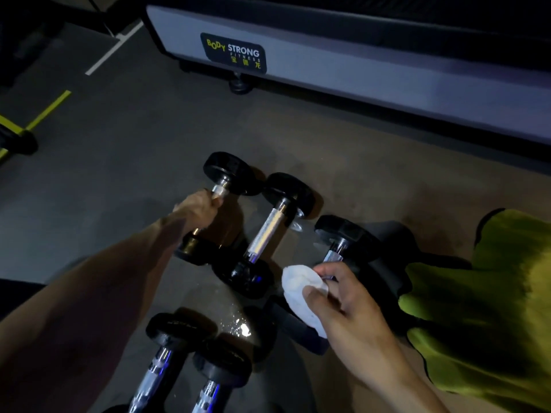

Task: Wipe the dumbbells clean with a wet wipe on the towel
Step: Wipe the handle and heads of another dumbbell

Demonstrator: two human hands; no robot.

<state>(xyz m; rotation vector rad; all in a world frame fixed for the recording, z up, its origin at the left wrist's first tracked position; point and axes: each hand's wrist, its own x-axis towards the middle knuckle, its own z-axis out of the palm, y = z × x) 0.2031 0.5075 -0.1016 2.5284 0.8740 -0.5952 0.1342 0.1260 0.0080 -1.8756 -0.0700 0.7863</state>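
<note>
Nearest the lower edge of the floor, two dumbbells are lying side by side, their chrome handles running out of view. Just beyond them a small wet patch is glinting on the floor. The right hand is pinching a folded white wet wipe between thumb and curled fingers, holding it against the handle of the right dumbbell, whose near head is partly hidden by the hand. The green towel is lying crumpled at the right edge of the floor, beside that dumbbell and not under it. The middle dumbbell is resting untouched. The left hand is gripping the handle of the far-left dumbbell, fingers wrapped round it. Farthest off, a grey machine base is bearing a "BODY STRONG" label.
</note>
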